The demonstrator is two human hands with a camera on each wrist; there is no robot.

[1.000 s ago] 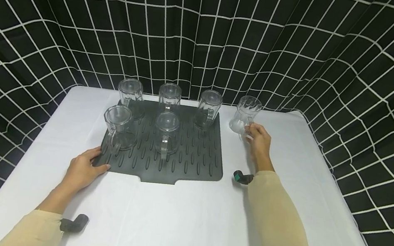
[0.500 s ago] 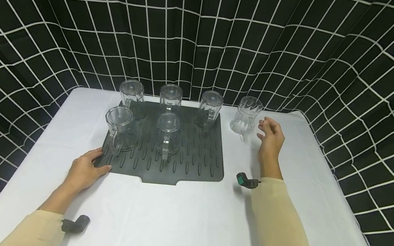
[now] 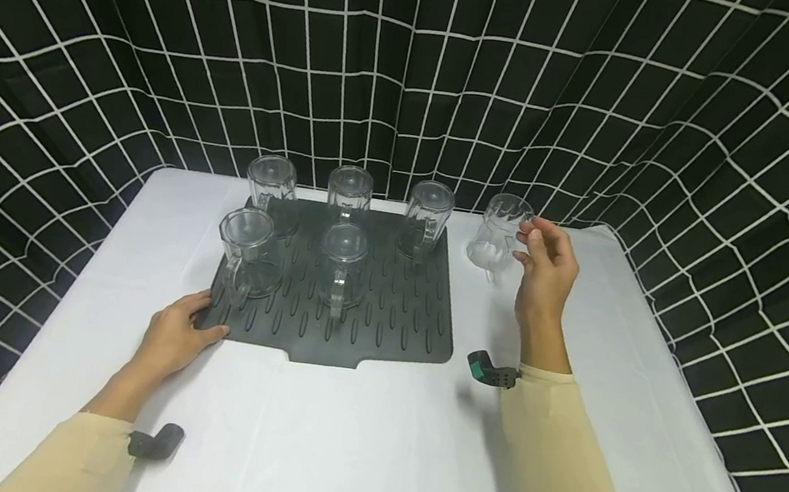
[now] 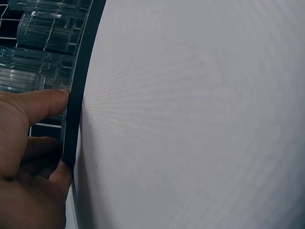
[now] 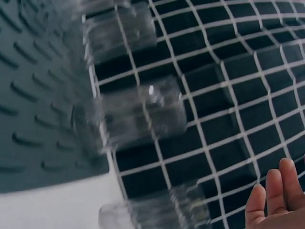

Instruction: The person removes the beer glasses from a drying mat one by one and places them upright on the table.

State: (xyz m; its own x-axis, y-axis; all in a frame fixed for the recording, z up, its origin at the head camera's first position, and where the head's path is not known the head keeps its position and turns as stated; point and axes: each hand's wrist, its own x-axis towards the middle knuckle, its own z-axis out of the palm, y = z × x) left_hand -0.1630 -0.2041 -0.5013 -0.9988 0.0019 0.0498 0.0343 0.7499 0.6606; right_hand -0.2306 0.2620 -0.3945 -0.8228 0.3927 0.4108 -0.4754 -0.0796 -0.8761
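Note:
A dark grey ribbed drying mat (image 3: 396, 339) lies on the white table, bearing several clear glass mugs that appear upside down. Among them are a front left mug (image 3: 250, 251), a front middle mug (image 3: 344, 264) and a back right mug (image 3: 427, 219). My left hand (image 3: 175, 337) holds the mat's near left corner, thumb on the front edge and fingers along the side. Off the mat's right side, another glass mug (image 3: 494, 239) looks upright. My right hand (image 3: 547, 276) is beside its rim, fingers loosely bent and holding nothing; whether they touch the glass I cannot tell.
A white cloth (image 3: 335, 456) covers the table. Black curtain (image 3: 419, 73) with a white grid rises behind and along both sides, close behind the back row of mugs. Small dark wrist devices are worn on both arms.
My right hand has let go of the right mug's handle, drawn off to the right, then moved up towards its rim. The left hand stays at the mat corner. The view has shifted slightly.

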